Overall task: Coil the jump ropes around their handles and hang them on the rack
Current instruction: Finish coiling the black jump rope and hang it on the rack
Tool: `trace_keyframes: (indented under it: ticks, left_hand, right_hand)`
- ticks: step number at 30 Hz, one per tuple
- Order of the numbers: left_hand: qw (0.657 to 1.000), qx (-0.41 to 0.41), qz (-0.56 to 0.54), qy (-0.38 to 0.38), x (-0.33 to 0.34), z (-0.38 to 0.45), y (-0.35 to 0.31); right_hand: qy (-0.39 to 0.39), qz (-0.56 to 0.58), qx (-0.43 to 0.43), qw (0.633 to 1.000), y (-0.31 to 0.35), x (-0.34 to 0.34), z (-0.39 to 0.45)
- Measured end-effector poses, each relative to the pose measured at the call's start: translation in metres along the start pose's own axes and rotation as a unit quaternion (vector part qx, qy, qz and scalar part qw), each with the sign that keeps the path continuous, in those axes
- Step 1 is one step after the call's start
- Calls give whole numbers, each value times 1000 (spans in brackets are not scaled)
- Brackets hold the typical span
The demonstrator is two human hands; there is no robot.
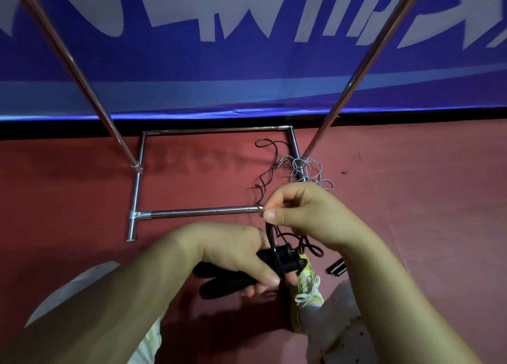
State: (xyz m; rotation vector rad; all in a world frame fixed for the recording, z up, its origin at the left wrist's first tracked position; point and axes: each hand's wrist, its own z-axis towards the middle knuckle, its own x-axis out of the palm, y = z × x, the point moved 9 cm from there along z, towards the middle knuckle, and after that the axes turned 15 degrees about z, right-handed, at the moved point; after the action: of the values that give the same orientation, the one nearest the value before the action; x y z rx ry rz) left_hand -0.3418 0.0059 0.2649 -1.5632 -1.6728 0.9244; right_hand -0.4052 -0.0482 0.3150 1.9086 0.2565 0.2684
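A person's left hand (233,254) grips 2 black handles (238,277) held together above the red floor (82,193), fingers curled round them. The right hand (299,212) pinches the black rope (270,234) between thumb and forefinger just above the handles. A grey rope (307,169) lies tangled at the metal rack (197,212)'s right base corner, below a blue banner (247,70).

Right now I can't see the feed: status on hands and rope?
Left hand grips black handles. Right hand pinches black rope. Grey rope tangled at rack base.
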Motion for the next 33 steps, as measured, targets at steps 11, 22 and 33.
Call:
trace_keyframes:
  ticks: [11, 22, 33]
  left_hand:
    - [929, 209, -287, -100, -53, -21, -6]
    - [927, 143, -325, -121, -56, -19, 4]
    - [929, 141, -291, -179, -69, -25, 4]
  right_hand:
    - [38, 196, -31, 979, -16, -3, 16]
    - [-24, 15, -67, 997, -12, -9, 14]
    - [-17, 38, -98, 994, -4, -9, 10]
